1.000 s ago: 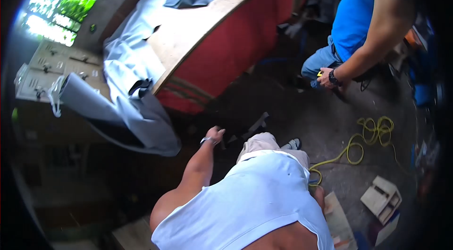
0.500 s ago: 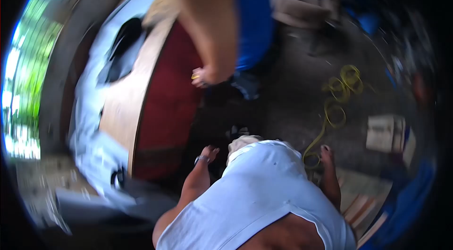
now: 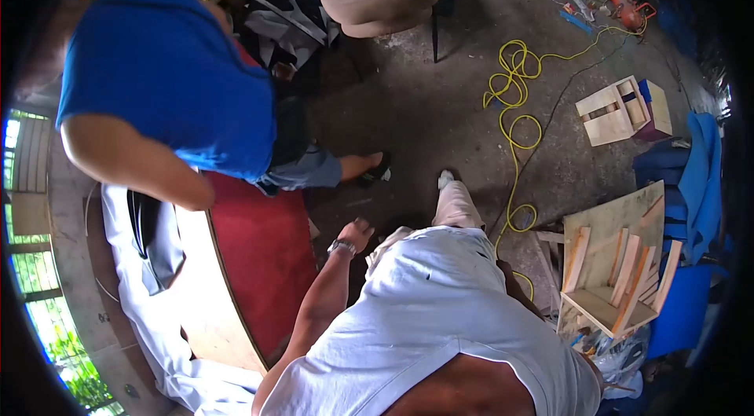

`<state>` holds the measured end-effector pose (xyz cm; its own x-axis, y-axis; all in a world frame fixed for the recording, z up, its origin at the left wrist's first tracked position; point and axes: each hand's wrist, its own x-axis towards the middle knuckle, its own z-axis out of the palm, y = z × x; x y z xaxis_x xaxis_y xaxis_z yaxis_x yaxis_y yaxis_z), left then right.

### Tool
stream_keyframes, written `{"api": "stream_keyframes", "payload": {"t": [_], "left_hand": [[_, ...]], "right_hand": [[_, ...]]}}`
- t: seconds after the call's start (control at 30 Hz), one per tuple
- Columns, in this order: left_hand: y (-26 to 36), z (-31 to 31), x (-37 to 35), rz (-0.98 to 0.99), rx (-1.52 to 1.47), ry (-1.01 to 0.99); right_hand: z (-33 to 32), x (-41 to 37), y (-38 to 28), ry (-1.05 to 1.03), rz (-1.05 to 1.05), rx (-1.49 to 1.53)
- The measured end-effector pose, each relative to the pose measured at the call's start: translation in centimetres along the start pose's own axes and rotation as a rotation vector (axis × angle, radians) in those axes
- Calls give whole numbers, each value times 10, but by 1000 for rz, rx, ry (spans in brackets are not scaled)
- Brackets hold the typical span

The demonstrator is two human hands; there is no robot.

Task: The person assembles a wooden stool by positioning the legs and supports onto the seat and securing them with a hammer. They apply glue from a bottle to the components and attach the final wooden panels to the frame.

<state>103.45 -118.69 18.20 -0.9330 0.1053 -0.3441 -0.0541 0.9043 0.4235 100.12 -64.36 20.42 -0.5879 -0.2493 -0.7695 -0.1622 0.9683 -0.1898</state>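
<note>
My left hand (image 3: pixel 357 234), with a watch (image 3: pixel 341 245) on its wrist, hangs in the air beside my white shirt (image 3: pixel 428 282). Its fingers are loosely bent and a little apart, and nothing shows in them. Closest to that hand is the dark red side of a long workbench (image 3: pixel 259 235). My right hand is hidden behind my body; just a strip of the forearm (image 3: pixel 518 288) shows, close to a yellow hose (image 3: pixel 514 216) on the floor.
A person in a blue shirt (image 3: pixel 173 86) leans over the bench at left. A beige chair (image 3: pixel 381 0) stands ahead. To the right are a wooden box frame (image 3: pixel 613 111), a plywood frame with slats (image 3: pixel 601 247) and blue foam sheets (image 3: pixel 703 180). An orange compressor (image 3: pixel 628 11) stands far right.
My view has swung, so the other person and the bench now lie further left. My right hand has gone out of sight behind my body. One of my feet now shows stepping forward.
</note>
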Motion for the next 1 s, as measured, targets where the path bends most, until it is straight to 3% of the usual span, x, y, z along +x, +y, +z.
{"api": "stream_keyframes", "payload": {"t": [0.1,0.13,0.23,0.33,0.37,0.47,0.53,0.57,0.63,0.67,0.73,0.8,0.83,0.9,0.93,1.0], "left_hand": [[47,-121,97,-258,-319,23],[43,-134,124,-288,-327,35],[23,-170,184,-379,-353,130],[-25,-170,203,-351,-260,159],[-57,-150,200,-327,-82,64],[1,-227,192,-738,-297,-9],[7,-227,183,-868,-454,85],[9,-224,177,-930,-534,136],[-4,-200,166,-920,-519,51],[-12,-192,161,-903,-509,9],[-10,-198,161,-893,-516,-15],[2,-233,181,-1081,-765,169],[-12,-229,189,-1079,-904,308],[-44,-224,205,-1044,-1177,605],[-64,-247,217,-834,-644,456],[-115,-241,254,-902,-1363,724]], "right_hand": [[18,59,27,96,-54,22],[17,83,40,134,-76,33],[-81,104,26,266,327,470],[-161,174,56,229,416,532],[-198,191,56,292,410,519],[-313,274,62,602,275,348],[-438,309,17,548,220,315],[-484,338,-9,751,62,247],[-600,362,-107,795,-27,265],[-643,374,-150,922,-217,143],[-707,399,-240,968,-439,169],[-742,436,-320,945,-582,153],[-747,458,-356,922,-631,133],[-757,461,-422,696,-527,89],[-753,471,-443,622,-448,39],[-742,489,-479,469,-251,-60]]}}
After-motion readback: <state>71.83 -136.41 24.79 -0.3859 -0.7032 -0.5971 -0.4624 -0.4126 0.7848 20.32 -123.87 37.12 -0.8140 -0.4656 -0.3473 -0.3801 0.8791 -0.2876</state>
